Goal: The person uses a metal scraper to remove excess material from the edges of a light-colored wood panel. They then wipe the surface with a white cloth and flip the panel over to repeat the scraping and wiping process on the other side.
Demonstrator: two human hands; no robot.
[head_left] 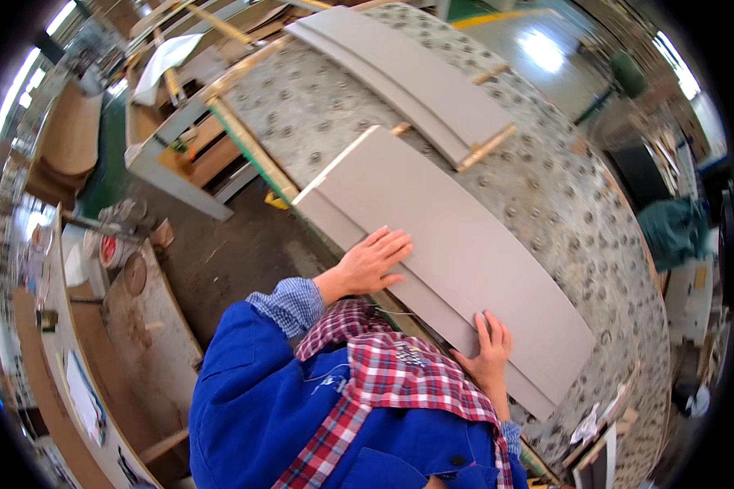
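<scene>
A long grey-taupe board (489, 277) with a stepped edge and a curved right end lies on the studded worktable (294, 106). My left hand (371, 265) rests on it near the stepped edge, fingers spread and laid across the top. Further right, my right hand (487, 354) touches the same board, fingers apart on the surface and thumb at the near edge. A similar board (400, 77) lies on wooden battens toward the back of the table.
A wooden frame (179, 187) with slats stands at upper left. A shelf unit (163, 342) with a bucket (114, 251) is at left. Curved panels (69, 138) stand behind it. Green cloth (669, 232) is at right; offcuts (603, 432) lie at lower right.
</scene>
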